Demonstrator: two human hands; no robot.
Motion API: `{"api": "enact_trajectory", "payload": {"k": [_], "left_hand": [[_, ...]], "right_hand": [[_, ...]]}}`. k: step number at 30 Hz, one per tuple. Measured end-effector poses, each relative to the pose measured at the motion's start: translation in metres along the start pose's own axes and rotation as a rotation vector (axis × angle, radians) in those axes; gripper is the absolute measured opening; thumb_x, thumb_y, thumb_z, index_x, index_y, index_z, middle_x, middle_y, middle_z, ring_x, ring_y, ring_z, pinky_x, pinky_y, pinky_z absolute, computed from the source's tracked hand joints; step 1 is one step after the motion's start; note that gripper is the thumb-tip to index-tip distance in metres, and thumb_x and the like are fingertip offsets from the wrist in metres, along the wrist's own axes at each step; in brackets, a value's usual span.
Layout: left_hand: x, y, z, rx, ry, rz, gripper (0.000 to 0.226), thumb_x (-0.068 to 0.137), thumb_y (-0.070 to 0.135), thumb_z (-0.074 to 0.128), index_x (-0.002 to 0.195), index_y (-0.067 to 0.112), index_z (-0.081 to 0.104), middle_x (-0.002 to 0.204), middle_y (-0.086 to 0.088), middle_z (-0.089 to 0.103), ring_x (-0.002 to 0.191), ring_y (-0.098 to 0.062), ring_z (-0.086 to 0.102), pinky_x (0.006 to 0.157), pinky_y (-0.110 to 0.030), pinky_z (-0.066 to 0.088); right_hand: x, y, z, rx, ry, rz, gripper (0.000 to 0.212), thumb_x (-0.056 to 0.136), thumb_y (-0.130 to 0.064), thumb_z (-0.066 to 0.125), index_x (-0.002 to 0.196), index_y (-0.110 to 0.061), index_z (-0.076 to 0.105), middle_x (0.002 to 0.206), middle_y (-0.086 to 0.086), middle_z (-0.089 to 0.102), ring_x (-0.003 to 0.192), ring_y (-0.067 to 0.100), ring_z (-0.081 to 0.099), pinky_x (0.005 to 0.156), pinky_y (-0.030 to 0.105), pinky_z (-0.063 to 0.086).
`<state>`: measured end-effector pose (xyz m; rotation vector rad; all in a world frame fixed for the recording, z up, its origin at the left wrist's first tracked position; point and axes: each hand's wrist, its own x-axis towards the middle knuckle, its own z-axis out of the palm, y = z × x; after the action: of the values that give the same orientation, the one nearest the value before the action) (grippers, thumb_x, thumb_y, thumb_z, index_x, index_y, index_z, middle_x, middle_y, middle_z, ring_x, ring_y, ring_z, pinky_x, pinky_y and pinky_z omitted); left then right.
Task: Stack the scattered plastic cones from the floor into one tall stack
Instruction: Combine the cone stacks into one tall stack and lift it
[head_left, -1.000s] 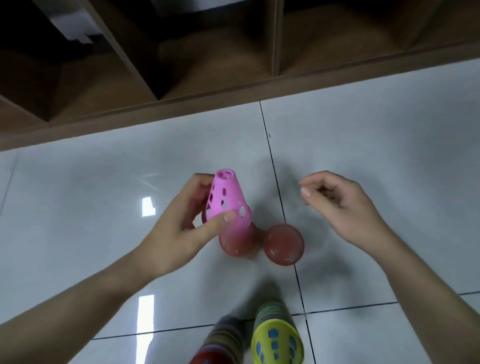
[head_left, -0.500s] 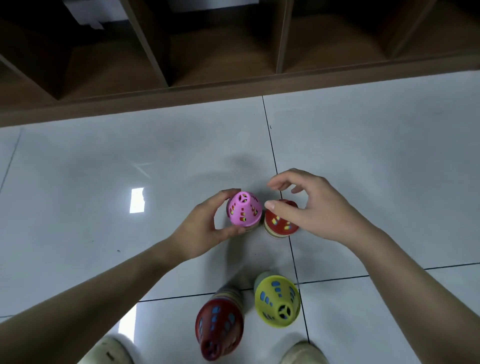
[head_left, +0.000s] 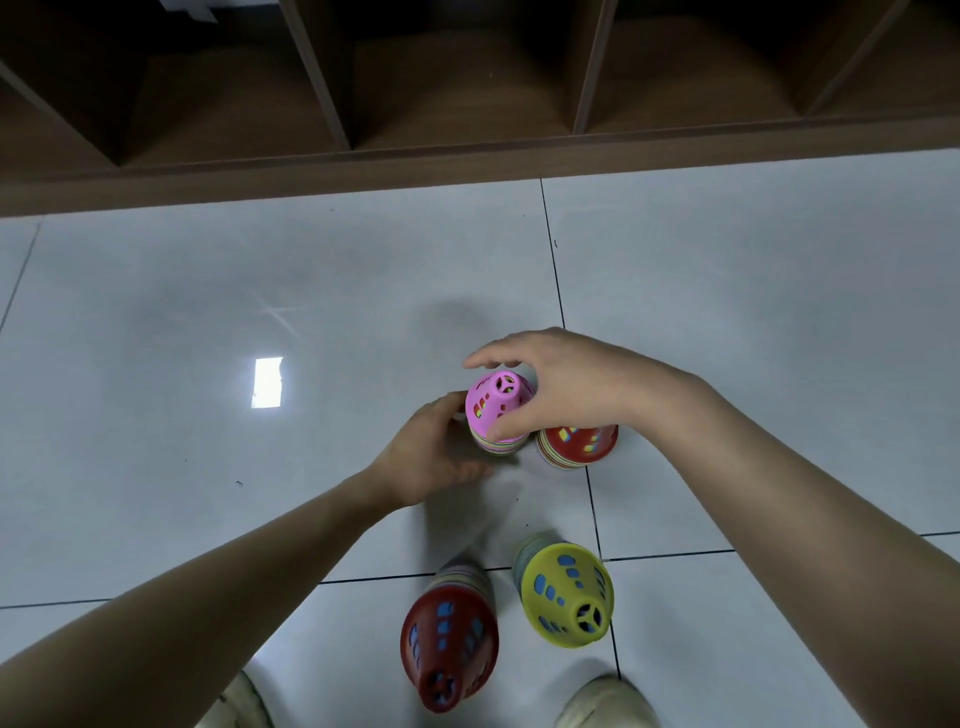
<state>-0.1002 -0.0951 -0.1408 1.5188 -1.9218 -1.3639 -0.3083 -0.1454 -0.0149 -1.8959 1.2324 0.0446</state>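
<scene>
Our right hand grips the pink-topped stack mid-frame; left hand cups its base. A skewed lift could topple the neighbouring red-topped stack.

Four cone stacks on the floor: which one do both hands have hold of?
The pink-topped stack. The right hand grips its top, the left hand steadies its base. The red-topped stack beside it and the two nearer stacks are untouched.

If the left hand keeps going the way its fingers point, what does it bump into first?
The left hand points at the stack topped by the pink cone. Its fingers look already at that stack's lower rings, so it likely meets that first; exact contact is hard to judge.
</scene>
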Motion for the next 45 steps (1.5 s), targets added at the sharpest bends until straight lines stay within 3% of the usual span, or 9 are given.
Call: {"api": "enact_trajectory", "payload": {"k": [2, 5, 8, 11, 16, 22, 29, 39, 45], "left_hand": [[0.004, 0.000, 0.003, -0.035, 0.023, -0.013, 0.071, 0.067, 0.028, 0.089, 0.130, 0.017, 0.059, 0.113, 0.012, 0.066, 0.096, 0.007, 0.061, 0.083, -0.012, 0.047], [0.009, -0.004, 0.007, -0.076, 0.033, -0.006, 0.072, 0.065, 0.037, 0.087, 0.130, 0.017, 0.060, 0.119, 0.003, 0.069, 0.107, -0.010, 0.067, 0.093, -0.039, 0.055], [0.012, -0.008, 0.010, -0.075, 0.053, -0.002, 0.075, 0.065, 0.041, 0.088, 0.130, 0.018, 0.059, 0.120, 0.002, 0.069, 0.108, -0.015, 0.068, 0.093, -0.046, 0.055], [0.018, -0.004, 0.012, -0.057, 0.076, -0.002, 0.073, 0.064, 0.044, 0.090, 0.127, 0.023, 0.059, 0.116, 0.005, 0.069, 0.104, -0.012, 0.068, 0.091, -0.042, 0.055], [0.029, 0.003, 0.015, -0.050, 0.105, -0.027, 0.077, 0.065, 0.042, 0.092, 0.131, 0.028, 0.055, 0.115, 0.010, 0.067, 0.101, -0.009, 0.067, 0.090, -0.036, 0.057], [0.040, 0.015, 0.017, 0.000, 0.134, -0.009, 0.075, 0.067, 0.041, 0.092, 0.129, 0.023, 0.056, 0.109, 0.007, 0.069, 0.095, -0.008, 0.067, 0.085, -0.020, 0.055], [0.044, 0.054, -0.014, 0.023, 0.192, 0.049, 0.070, 0.065, 0.036, 0.093, 0.126, 0.024, 0.060, 0.098, 0.016, 0.065, 0.083, 0.008, 0.061, 0.070, -0.004, 0.044], [0.009, 0.155, -0.042, -0.030, 0.204, 0.245, 0.067, 0.065, 0.040, 0.092, 0.123, 0.030, 0.059, 0.103, 0.014, 0.069, 0.095, -0.006, 0.066, 0.078, -0.016, 0.054], [-0.011, 0.176, -0.022, -0.073, 0.158, 0.307, 0.073, 0.062, 0.036, 0.096, 0.123, 0.025, 0.057, 0.107, 0.011, 0.070, 0.101, -0.013, 0.067, 0.087, -0.026, 0.056]], "right_hand": [[0.006, 0.004, 0.003, -0.004, -0.016, 0.003, 0.063, 0.069, -0.049, 0.079, 0.128, -0.049, 0.057, 0.129, -0.023, 0.057, 0.116, 0.003, 0.055, 0.101, 0.031, 0.048], [0.009, 0.013, 0.001, 0.053, -0.007, 0.009, 0.048, 0.072, -0.046, 0.078, 0.118, -0.045, 0.064, 0.119, -0.020, 0.063, 0.107, 0.005, 0.061, 0.096, 0.036, 0.052], [0.009, 0.023, -0.005, 0.157, 0.030, 0.022, 0.043, 0.076, -0.043, 0.081, 0.116, -0.042, 0.066, 0.112, -0.021, 0.067, 0.100, 0.003, 0.066, 0.095, 0.035, 0.054], [0.009, 0.034, -0.012, 0.307, 0.066, 0.052, 0.040, 0.079, -0.035, 0.082, 0.116, -0.037, 0.067, 0.104, -0.025, 0.071, 0.096, 0.000, 0.069, 0.094, 0.030, 0.056], [0.011, 0.057, -0.018, 0.517, 0.149, 0.078, 0.034, 0.085, -0.025, 0.078, 0.118, -0.025, 0.068, 0.104, -0.013, 0.074, 0.100, 0.003, 0.068, 0.087, 0.024, 0.057], [0.010, 0.077, -0.007, 0.825, 0.214, 0.149, 0.032, 0.093, -0.021, 0.069, 0.124, -0.014, 0.063, 0.118, 0.003, 0.072, 0.111, 0.017, 0.068, 0.089, 0.033, 0.059], [-0.002, 0.066, -0.013, 0.874, 0.466, 0.071, 0.023, 0.096, -0.024, 0.065, 0.119, -0.019, 0.064, 0.117, 0.000, 0.072, 0.108, 0.013, 0.069, 0.086, 0.028, 0.058], [-0.080, 0.003, -0.050, 0.973, 0.776, -0.095, 0.050, 0.086, -0.044, 0.066, 0.127, -0.018, 0.057, 0.119, 0.004, 0.069, 0.108, 0.017, 0.069, 0.086, 0.033, 0.059], [-0.131, -0.024, -0.049, 0.845, 0.858, -0.189, 0.043, 0.080, -0.041, 0.068, 0.118, -0.022, 0.060, 0.103, -0.012, 0.072, 0.099, 0.007, 0.070, 0.076, 0.019, 0.055]]}}
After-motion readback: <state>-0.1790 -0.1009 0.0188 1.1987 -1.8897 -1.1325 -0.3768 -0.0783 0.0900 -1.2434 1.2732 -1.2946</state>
